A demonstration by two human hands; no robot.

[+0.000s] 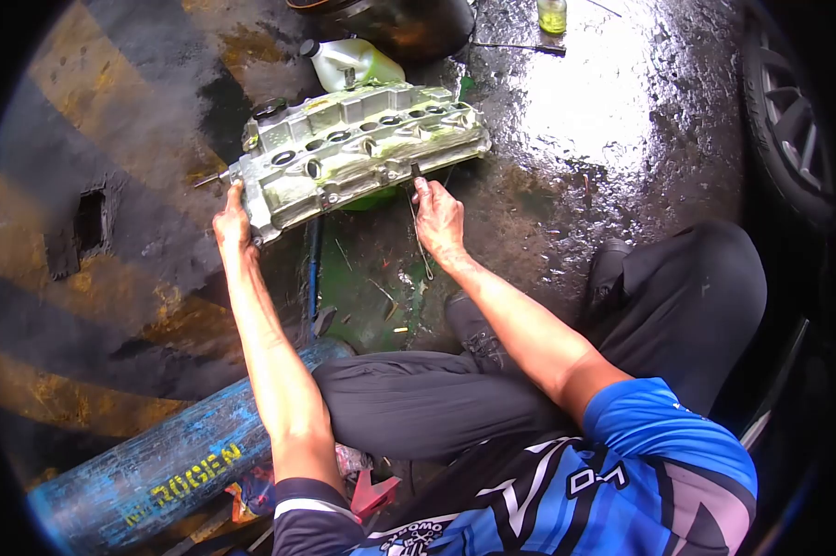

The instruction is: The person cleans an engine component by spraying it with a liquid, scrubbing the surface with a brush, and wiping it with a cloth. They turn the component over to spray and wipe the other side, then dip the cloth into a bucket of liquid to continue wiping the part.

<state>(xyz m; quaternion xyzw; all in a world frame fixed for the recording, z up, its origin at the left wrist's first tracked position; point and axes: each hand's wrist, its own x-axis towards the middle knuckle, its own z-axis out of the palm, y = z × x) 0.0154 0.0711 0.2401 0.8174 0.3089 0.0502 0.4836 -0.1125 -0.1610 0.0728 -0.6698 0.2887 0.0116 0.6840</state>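
The long, silver-grey metal engine cover (pixel 367 148), pierced by a row of round holes and marked with yellow-green residue, was found at the far centre of the scene, lying lengthwise from left to right with its right end slightly farther away. A round black cap (pixel 270 109) was seated at its far left corner. The left hand (pixel 232 222) was grasping the cover's left end. The right hand (pixel 439 221) was at the near long edge, its fingers closed on a slim, wire-like tool with a dark tip (pixel 421 239); the tip was at the edge, though contact could not be confirmed. Whether anything beneath bore the cover's weight could not be determined; a bright green object (pixel 373 200) showed partly below it.

Just beyond the cover was a pale translucent plastic jug with a black cap (pixel 355 63), and beyond that a large dark rounded container (pixel 408 26). A clear jar of yellow-green liquid (pixel 552 17) was recorded at far right on the wet dark floor (pixel 538 176). A black-tyred spoked wheel (pixel 793 116) was at the right. A worn blue cylinder with yellow lettering (pixel 205 431) lay at near left.
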